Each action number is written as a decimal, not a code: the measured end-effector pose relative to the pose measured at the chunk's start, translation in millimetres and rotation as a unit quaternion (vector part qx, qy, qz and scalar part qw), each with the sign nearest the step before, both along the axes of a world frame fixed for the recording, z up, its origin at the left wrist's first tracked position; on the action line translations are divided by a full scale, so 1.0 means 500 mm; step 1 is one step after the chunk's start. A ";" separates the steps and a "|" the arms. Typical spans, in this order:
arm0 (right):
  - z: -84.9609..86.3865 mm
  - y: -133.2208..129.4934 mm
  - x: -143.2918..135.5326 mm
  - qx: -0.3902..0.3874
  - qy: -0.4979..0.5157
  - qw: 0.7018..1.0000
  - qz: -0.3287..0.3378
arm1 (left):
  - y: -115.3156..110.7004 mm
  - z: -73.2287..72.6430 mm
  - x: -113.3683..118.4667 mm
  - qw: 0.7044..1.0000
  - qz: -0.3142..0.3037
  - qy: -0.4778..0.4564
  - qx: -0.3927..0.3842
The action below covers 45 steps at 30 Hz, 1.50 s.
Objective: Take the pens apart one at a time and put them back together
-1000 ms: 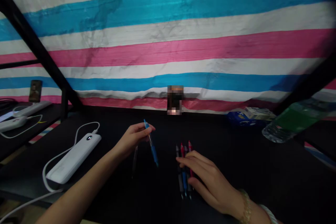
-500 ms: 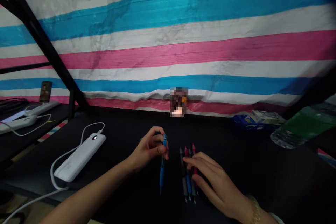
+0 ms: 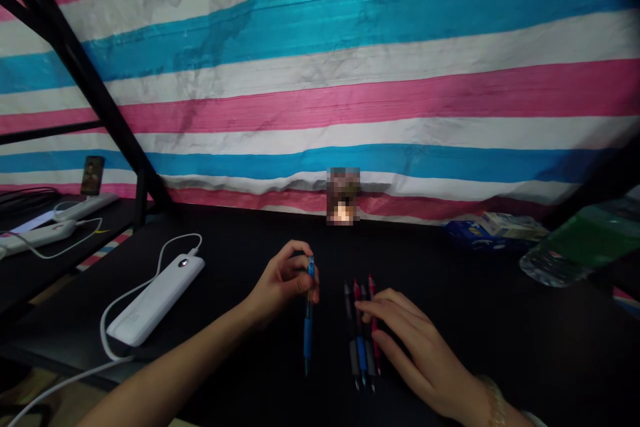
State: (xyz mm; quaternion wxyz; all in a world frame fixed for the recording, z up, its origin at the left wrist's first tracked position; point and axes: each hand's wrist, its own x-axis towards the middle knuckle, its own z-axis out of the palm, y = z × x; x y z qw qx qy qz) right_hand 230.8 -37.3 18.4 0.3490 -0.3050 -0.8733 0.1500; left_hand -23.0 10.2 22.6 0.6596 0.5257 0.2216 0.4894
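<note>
Head view: the left hand [image 3: 286,282] pinches a blue retractable pen [image 3: 307,335] between thumb and fingers near its upper end, the writing tip directed toward the wearer. Whether that tip touches the black tabletop [image 3: 240,367] cannot be determined. The pen is located left of, and apart from, a row of four pens [image 3: 361,349] lying side by side. The right hand [image 3: 415,340] lies over the row's right side, fingers extended close together, thumb parted from them. A white power bank [image 3: 157,297], cable attached, lies farther left.
</note>
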 end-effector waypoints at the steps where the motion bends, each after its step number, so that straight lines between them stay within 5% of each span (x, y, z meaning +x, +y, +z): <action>1: -0.001 0.001 0.000 0.000 0.000 1.000 0.001 | 0.000 0.000 0.000 1.000 0.002 -0.002 0.001; 14: -0.004 0.004 0.001 -0.001 -0.002 1.000 0.008 | 0.004 0.001 -0.008 1.000 0.020 0.018 -0.004; 20: -0.002 0.004 0.002 0.012 0.000 1.000 0.006 | 0.017 0.016 -0.030 0.984 0.073 0.160 0.034; 22: -0.001 0.005 0.001 0.015 0.001 1.000 0.004 | 0.024 0.018 -0.040 0.948 0.107 0.288 0.078; 26: 0.000 0.007 0.002 0.013 -0.002 1.000 0.005 | 0.041 0.008 -0.059 0.830 0.173 0.511 0.141; 32: -0.002 0.005 0.004 0.007 -0.003 1.000 0.013 | 0.040 0.001 -0.063 0.728 0.231 0.623 0.168; 35: -0.002 0.008 0.006 0.011 0.019 1.000 -0.005 | 0.023 0.004 -0.044 0.701 0.244 0.642 0.194; 38: -0.001 0.011 0.009 0.022 0.069 0.996 -0.051 | -0.003 0.000 -0.009 0.697 0.143 0.616 0.337; 41: 0.003 0.011 0.011 0.021 0.104 0.990 -0.089 | -0.031 -0.013 0.025 0.646 -0.016 0.567 0.512; 45: 0.006 0.008 0.010 0.012 0.113 0.988 -0.104 | -0.046 -0.031 0.044 0.622 -0.028 0.544 0.563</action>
